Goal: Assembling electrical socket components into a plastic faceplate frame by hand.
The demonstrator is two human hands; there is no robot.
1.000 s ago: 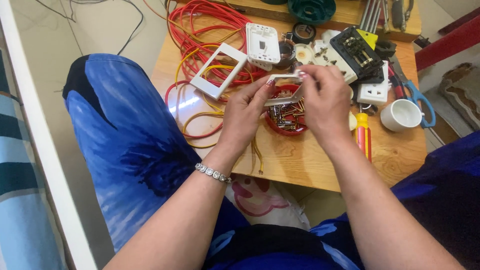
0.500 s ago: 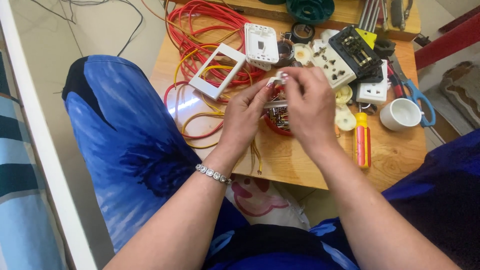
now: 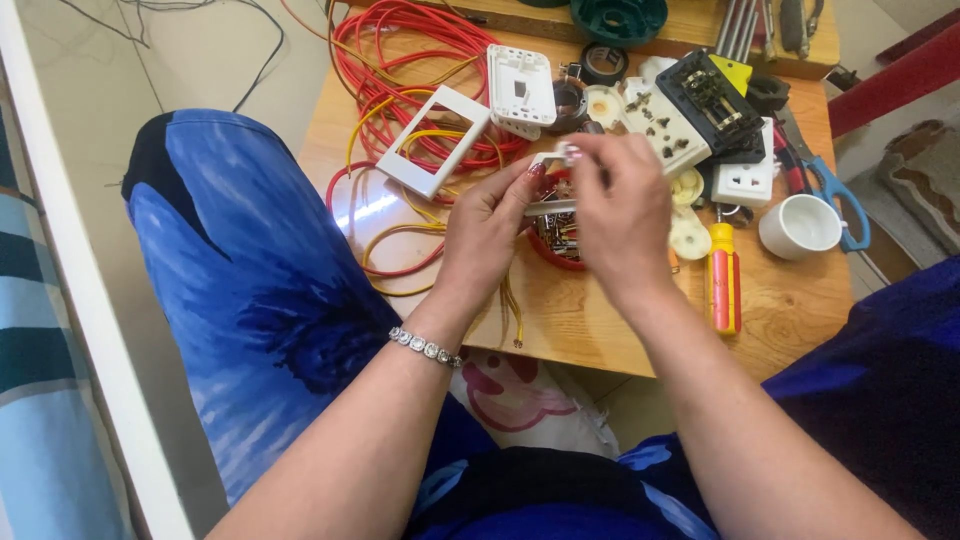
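Small white part (image 3: 552,160) pinched between left hand (image 3: 490,225) and right hand (image 3: 625,205), both closed on it. Long axis roughly level, spanning the hands above the red bowl (image 3: 553,250).

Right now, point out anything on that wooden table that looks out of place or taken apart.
The table is cluttered. A white cover plate lies askew on a loose tangle of red and yellow wires. A socket unit sits opened, its metal contacts exposed. Both hands, left hand and right hand, hold a small white part above a red bowl of small hardware.
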